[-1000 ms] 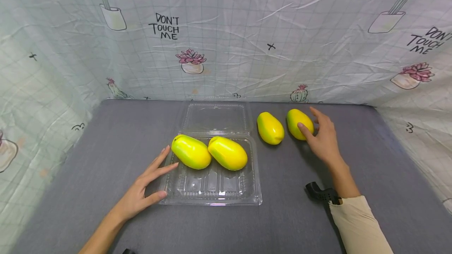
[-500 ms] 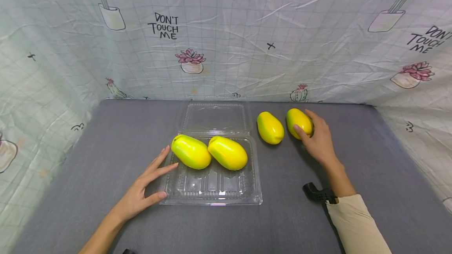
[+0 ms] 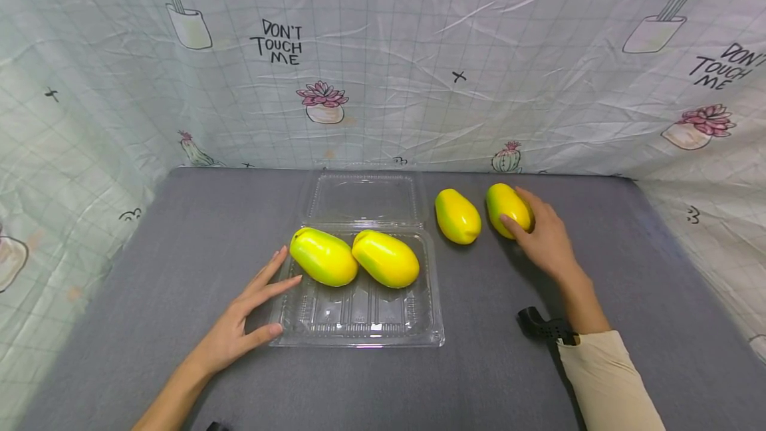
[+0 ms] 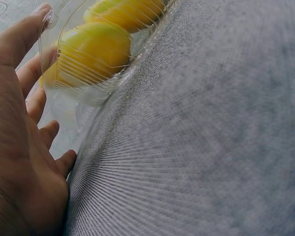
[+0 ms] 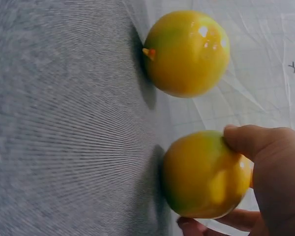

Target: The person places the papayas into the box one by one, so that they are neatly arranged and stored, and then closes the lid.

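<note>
At the far right of the table, my right hand (image 3: 547, 235) grips a yellow-green papaya (image 3: 507, 210). Its thumb (image 5: 248, 140) presses one side of the fruit while fingers curl round the other. Just left of it lies a second papaya (image 3: 457, 217), untouched. A clear plastic clamshell box (image 3: 365, 338) stands with its lid (image 3: 368, 198) laid back, two papayas side by side in the base: a left one (image 3: 323, 257) and a right one (image 3: 385, 259). Fingers spread and fairly straight, my left hand (image 3: 236, 321) rests against the box's left edge; the left wrist view shows the thumb at its rim.
A grey cloth (image 3: 491, 378) covers the table. Behind it and along both sides hangs a pale curtain (image 3: 383, 85) printed with cacti. On the right forearm, a black wrist camera (image 3: 544, 326) sticks out near the table.
My right hand has closed in on the far-right papaya, its fingers and thumb now round it. That fruit shows hardly any shift. The left hand and the box stay as they were.
</note>
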`<action>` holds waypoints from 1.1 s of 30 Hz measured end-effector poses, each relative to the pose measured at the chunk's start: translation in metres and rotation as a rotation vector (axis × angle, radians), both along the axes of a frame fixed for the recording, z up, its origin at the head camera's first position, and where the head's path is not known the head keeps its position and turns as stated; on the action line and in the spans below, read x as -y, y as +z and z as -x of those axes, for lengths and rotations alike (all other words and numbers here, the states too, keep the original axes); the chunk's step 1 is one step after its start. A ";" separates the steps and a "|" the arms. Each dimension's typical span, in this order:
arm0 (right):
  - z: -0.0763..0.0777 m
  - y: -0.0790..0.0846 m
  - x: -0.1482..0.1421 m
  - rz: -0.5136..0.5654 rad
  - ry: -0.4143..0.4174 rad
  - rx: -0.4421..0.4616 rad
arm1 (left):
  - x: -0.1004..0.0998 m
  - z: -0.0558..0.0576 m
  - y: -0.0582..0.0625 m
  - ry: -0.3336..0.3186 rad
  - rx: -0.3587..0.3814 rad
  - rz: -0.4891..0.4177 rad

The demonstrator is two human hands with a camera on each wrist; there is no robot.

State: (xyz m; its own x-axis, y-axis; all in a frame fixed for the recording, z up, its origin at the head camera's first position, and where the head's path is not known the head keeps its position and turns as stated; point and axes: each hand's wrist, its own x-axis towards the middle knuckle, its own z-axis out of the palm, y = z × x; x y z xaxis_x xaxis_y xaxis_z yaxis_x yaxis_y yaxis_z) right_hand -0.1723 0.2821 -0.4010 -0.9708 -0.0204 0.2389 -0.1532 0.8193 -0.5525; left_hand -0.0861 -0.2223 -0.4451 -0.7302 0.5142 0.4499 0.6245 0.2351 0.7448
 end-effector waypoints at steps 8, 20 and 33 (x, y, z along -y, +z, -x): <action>-0.001 0.002 -0.002 -0.018 0.006 0.026 | 0.000 0.000 0.000 0.005 -0.011 0.002; -0.003 0.005 -0.003 0.030 0.016 -0.007 | 0.000 -0.001 -0.001 0.003 -0.016 -0.002; -0.006 0.014 -0.001 0.099 -0.005 -0.107 | -0.001 -0.001 0.000 0.017 -0.004 0.009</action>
